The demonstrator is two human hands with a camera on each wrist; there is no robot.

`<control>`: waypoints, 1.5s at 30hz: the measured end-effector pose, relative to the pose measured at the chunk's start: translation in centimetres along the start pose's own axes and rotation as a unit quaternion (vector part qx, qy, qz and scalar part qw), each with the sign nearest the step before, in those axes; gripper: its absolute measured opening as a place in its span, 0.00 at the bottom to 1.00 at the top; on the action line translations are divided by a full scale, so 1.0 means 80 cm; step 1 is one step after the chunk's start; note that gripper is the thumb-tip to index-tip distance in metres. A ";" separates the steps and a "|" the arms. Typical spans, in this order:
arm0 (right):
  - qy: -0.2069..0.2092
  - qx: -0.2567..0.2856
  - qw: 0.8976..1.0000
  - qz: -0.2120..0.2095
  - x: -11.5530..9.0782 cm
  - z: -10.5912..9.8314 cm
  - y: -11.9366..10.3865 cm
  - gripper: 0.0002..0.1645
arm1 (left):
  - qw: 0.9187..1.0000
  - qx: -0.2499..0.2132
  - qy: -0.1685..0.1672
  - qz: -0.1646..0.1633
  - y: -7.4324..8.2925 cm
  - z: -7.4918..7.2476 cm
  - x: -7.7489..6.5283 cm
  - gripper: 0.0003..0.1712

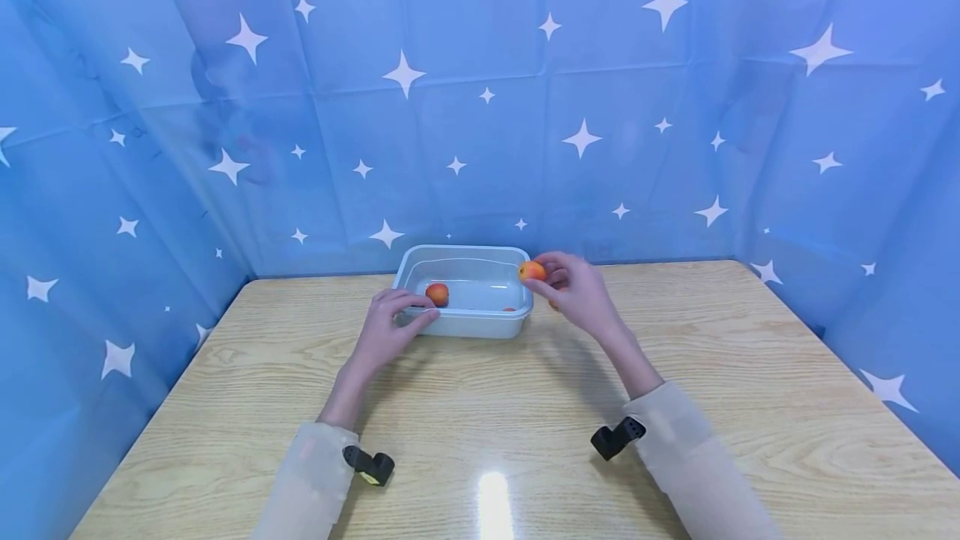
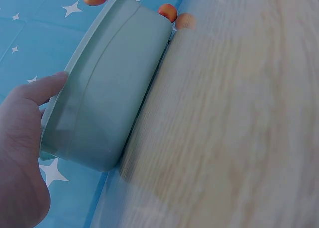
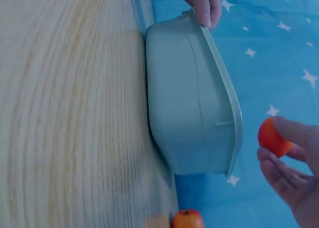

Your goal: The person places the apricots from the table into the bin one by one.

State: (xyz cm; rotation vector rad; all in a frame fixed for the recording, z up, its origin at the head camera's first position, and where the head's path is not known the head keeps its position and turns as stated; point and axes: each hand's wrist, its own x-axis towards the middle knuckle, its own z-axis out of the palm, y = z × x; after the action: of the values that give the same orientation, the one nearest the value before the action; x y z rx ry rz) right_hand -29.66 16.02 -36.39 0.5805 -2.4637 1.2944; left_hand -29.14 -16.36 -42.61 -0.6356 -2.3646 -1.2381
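A pale blue-green plastic container (image 1: 480, 323) stands on the wooden table, its mouth facing up. My left hand (image 1: 390, 325) grips its rim at the front left corner, thumb outside and fingers over the edge. Between thumb and fingers, my right hand (image 1: 577, 294) pinches a small orange-red fruit (image 1: 532, 271), held at the container's right end and above rim height. Inside the container lies a similar fruit (image 1: 437, 294) near the left; a bit of another (image 1: 509, 309) shows at the front wall. One more fruit (image 3: 188, 219) sits on the table right of the container, mostly behind my right hand in the head view.
The wooden table (image 1: 480, 407) reaches back to a blue curtain (image 1: 480, 107) with white stars, which also hangs along both sides. Black wrist cameras (image 1: 369, 465) are strapped over both pale sleeves. A bright light reflection lies on the table's near part.
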 end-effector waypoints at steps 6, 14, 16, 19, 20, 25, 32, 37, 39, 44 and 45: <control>-0.007 0.007 0.999 -0.030 -0.001 0.009 -0.001 0.24 | 1.000 0.006 0.001 0.005 0.000 0.000 0.001 0.09; -0.028 -0.005 0.999 -0.036 -0.002 0.019 -0.001 0.24 | 1.000 0.006 -0.002 -0.002 -0.001 0.001 0.001 0.09; -0.034 -0.008 0.999 -0.035 -0.002 0.021 -0.001 0.24 | 1.000 0.005 -0.003 -0.004 0.000 0.001 0.001 0.10; -0.041 -0.011 0.999 -0.032 -0.002 0.024 0.000 0.24 | 1.000 0.006 -0.003 -0.004 0.001 0.001 0.001 0.09; -0.042 -0.012 0.999 -0.031 -0.002 0.025 0.000 0.24 | 1.000 0.006 -0.002 -0.004 0.001 0.000 0.001 0.09; -0.044 -0.013 0.998 -0.030 -0.002 0.029 0.001 0.23 | 1.000 0.001 -0.001 -0.009 0.002 0.000 0.000 0.09; -0.046 -0.030 0.997 -0.053 -0.001 0.036 0.001 0.23 | 1.000 -0.003 0.002 -0.005 0.001 -0.001 -0.001 0.09; -0.048 -0.043 0.995 -0.074 -0.002 0.038 0.004 0.20 | 1.000 0.003 0.002 0.002 -0.001 0.001 0.000 0.09; -0.050 -0.045 0.995 -0.070 -0.003 0.038 0.004 0.19 | 1.000 0.005 0.003 0.007 -0.001 0.001 0.001 0.08; -0.056 -0.047 0.995 -0.064 -0.004 0.037 0.002 0.19 | 1.000 0.008 0.003 0.004 -0.001 0.001 0.001 0.08; -0.057 -0.047 0.995 -0.063 -0.004 0.037 0.002 0.19 | 1.000 0.008 0.003 0.003 0.000 0.001 0.001 0.09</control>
State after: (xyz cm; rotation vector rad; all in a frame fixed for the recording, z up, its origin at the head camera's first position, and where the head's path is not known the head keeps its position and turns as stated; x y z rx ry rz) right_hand -29.69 13.70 -38.26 0.7918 -2.5179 1.1203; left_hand -29.27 -16.27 -42.63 -0.6338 -2.3645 -1.2145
